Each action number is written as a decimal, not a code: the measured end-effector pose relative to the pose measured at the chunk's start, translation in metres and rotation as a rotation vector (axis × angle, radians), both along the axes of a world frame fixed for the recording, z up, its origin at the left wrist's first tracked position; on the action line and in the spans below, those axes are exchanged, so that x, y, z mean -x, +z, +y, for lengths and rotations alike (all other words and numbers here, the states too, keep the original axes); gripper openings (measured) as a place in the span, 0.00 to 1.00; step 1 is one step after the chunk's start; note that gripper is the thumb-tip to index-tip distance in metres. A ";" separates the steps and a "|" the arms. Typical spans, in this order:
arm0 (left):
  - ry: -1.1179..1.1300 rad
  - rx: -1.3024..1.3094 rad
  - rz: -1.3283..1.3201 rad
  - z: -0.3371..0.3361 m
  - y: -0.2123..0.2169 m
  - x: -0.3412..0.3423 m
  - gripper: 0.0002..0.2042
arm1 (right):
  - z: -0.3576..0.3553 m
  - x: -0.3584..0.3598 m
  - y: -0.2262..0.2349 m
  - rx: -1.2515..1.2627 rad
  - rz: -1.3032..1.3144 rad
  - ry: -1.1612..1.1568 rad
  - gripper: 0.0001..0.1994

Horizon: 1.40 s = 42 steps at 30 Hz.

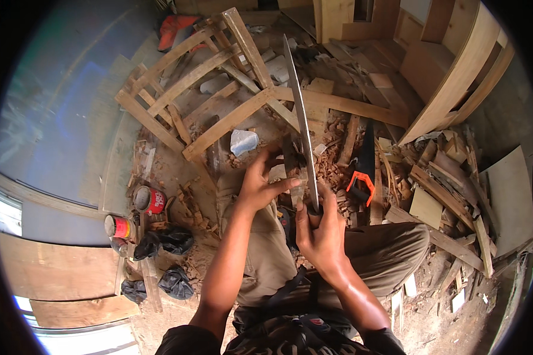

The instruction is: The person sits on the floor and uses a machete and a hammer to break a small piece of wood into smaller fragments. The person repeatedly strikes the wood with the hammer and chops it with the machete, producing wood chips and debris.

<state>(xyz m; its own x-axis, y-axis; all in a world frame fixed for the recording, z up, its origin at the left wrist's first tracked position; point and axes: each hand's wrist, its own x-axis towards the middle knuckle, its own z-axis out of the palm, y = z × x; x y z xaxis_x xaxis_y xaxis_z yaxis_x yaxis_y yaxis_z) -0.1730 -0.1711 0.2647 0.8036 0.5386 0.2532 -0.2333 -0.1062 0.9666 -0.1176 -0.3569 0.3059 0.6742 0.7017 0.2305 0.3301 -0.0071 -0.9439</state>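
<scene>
My right hand is closed round the dark handle of a machete. Its long narrow blade points up and away from me, seen nearly edge-on. Left of the blade's lower part, my left hand has its thumb stretched toward the metal and its fingers apart and curved. A dark wooden strip shows beside those fingertips; whether they touch it is unclear. Both hands are above my lap, between my bent legs in brown trousers.
A wooden frame lies ahead. To the right are an orange-handled handsaw, scrap wood and a plywood cabinet. Two cans, one red and one red-yellow, stand left near black plastic bags. Wood chips litter the ground.
</scene>
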 end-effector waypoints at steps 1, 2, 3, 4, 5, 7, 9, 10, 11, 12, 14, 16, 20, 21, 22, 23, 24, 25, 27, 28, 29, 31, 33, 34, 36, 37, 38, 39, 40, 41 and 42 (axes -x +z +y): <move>0.003 -0.013 -0.006 0.000 0.000 0.000 0.40 | 0.002 0.000 0.002 0.015 -0.012 -0.017 0.25; 0.005 -0.025 -0.012 0.000 0.000 -0.001 0.39 | 0.004 -0.001 0.000 0.007 -0.020 -0.019 0.25; 0.018 -0.083 0.029 0.000 -0.002 -0.002 0.38 | 0.006 -0.002 -0.004 0.000 -0.027 -0.021 0.25; 0.030 -0.141 0.069 0.001 -0.004 -0.003 0.37 | 0.008 -0.003 -0.005 -0.010 -0.034 -0.023 0.26; 0.043 -0.200 0.110 0.001 -0.005 -0.003 0.36 | 0.010 -0.005 -0.001 0.035 -0.010 -0.010 0.25; 0.041 -0.318 0.222 -0.001 -0.002 -0.005 0.35 | 0.011 -0.011 0.007 0.122 0.036 0.014 0.25; 0.066 -0.434 0.263 -0.002 -0.001 -0.009 0.34 | 0.009 -0.014 0.005 0.043 0.042 -0.016 0.25; 0.065 -0.443 0.242 -0.001 -0.003 -0.011 0.34 | 0.009 -0.015 0.002 0.000 0.044 -0.029 0.25; 0.065 -0.452 0.221 0.001 -0.006 -0.012 0.34 | 0.008 -0.013 -0.006 -0.080 -0.057 -0.078 0.24; 0.065 -0.460 0.200 0.002 -0.009 -0.012 0.34 | 0.005 -0.009 -0.007 -0.137 -0.061 -0.114 0.23; 0.126 -0.285 0.078 0.003 -0.013 -0.011 0.34 | -0.003 -0.007 -0.024 -0.194 0.024 -0.139 0.21; 0.181 -0.149 -0.048 0.009 -0.014 -0.008 0.33 | -0.012 -0.010 -0.024 -0.127 0.056 -0.161 0.21; 0.306 -0.054 -0.216 0.023 -0.007 -0.006 0.33 | -0.015 -0.011 -0.039 -0.105 0.178 -0.198 0.19; 0.333 -0.030 -0.231 0.022 -0.004 -0.008 0.33 | -0.017 -0.010 -0.045 -0.107 0.164 -0.214 0.19; 0.367 -0.003 -0.244 0.021 -0.004 -0.007 0.32 | -0.019 -0.008 -0.052 -0.104 0.151 -0.224 0.19; 0.387 0.015 -0.215 0.022 -0.004 -0.004 0.33 | -0.020 -0.007 -0.055 -0.084 0.159 -0.212 0.19; 0.401 0.033 -0.227 0.024 -0.004 -0.002 0.33 | -0.021 -0.006 -0.057 -0.065 0.166 -0.201 0.19; 0.412 0.051 -0.240 0.027 -0.005 -0.002 0.32 | -0.022 -0.005 -0.058 -0.046 0.173 -0.193 0.19; 0.429 0.109 -0.250 0.028 -0.007 0.002 0.32 | -0.024 -0.003 -0.058 0.032 0.134 -0.176 0.19; 0.437 0.109 -0.239 0.028 -0.007 0.004 0.32 | -0.026 -0.002 -0.056 0.069 0.114 -0.168 0.19; 0.445 0.109 -0.228 0.027 -0.007 0.005 0.32 | -0.027 -0.001 -0.055 0.099 0.129 -0.153 0.19; 0.452 0.098 -0.210 0.028 -0.007 0.007 0.32 | -0.029 0.002 -0.051 0.158 0.157 -0.117 0.20; 0.451 0.077 -0.196 0.030 -0.008 0.009 0.32 | -0.029 0.006 -0.047 0.145 0.167 -0.094 0.20; 0.453 0.081 -0.190 0.029 -0.006 0.008 0.33 | -0.029 0.008 -0.046 0.138 0.168 -0.085 0.21; 0.456 0.090 -0.179 0.025 -0.002 0.007 0.34 | -0.030 0.009 -0.053 0.094 0.134 -0.081 0.21; 0.467 0.080 -0.149 0.026 -0.002 0.008 0.31 | -0.029 0.009 -0.054 0.075 0.115 -0.078 0.21; 0.476 0.071 -0.118 0.027 -0.004 0.008 0.28 | -0.029 0.008 -0.051 0.098 0.115 -0.068 0.21; 0.469 0.065 -0.106 0.031 -0.010 0.008 0.25 | -0.030 0.008 -0.045 0.122 0.116 -0.060 0.21; 0.463 0.054 -0.098 0.035 -0.013 0.007 0.23 | -0.032 0.007 -0.041 0.141 0.114 -0.052 0.21; 0.444 0.043 -0.108 0.044 -0.019 0.008 0.21 | -0.032 0.007 -0.041 0.141 0.106 -0.050 0.21; 0.444 0.028 -0.137 0.052 -0.025 0.007 0.20 | -0.033 0.006 -0.042 0.141 0.099 -0.049 0.21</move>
